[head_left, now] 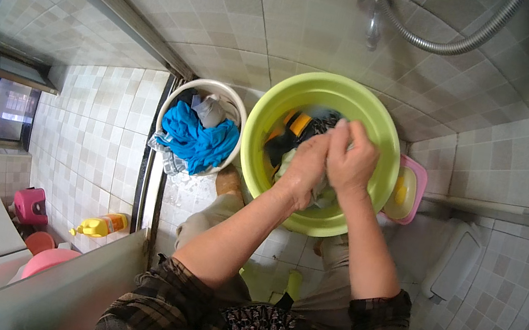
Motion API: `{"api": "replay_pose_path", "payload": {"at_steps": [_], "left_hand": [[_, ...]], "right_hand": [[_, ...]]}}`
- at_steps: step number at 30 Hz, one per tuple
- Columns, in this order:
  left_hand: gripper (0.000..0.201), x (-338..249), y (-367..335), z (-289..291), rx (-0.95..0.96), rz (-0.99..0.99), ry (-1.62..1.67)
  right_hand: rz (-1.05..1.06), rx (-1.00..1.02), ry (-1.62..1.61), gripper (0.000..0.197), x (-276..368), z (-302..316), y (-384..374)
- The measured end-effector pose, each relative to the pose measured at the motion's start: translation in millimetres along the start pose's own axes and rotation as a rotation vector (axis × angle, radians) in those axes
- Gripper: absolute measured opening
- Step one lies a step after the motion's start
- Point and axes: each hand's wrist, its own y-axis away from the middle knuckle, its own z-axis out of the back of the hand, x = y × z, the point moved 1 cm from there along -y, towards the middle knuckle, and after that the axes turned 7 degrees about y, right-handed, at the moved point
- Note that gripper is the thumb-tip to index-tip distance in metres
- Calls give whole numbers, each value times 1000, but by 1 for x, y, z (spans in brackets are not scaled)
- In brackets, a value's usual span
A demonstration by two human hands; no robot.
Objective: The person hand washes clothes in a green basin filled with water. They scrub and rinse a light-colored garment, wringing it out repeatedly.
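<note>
Both my hands are together over a large lime-green tub (389, 151). My left hand (304, 170) is closed, with pale cloth (323, 197) showing below and beside it. Pressed against it, my right hand (354, 157) is curled with its fingers folded in. Much of the cloth between the hands is hidden by them. Inside the tub, a dark garment (321, 121) with a yellow-orange patch (299, 124) lies partly in sight behind my hands.
Left of the tub stands a white basket (244, 109) with blue clothing (202, 137). A pink basin (419, 191) sits at the tub's right. Above, a metal shower hose (438, 47) hangs along the tiled wall. A yellow bottle (102, 224) lies on the floor beyond the door track.
</note>
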Motion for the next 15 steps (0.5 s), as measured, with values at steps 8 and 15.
{"api": "replay_pose_path", "payload": {"at_steps": [8,15], "left_hand": [[23,-11,-9,25,25,-447,-70],[23,-8,-1,8,-38,-33,80]], "right_hand": [[177,87,-113,21,37,2,22],[87,79,-69,20,18,2,7]]}}
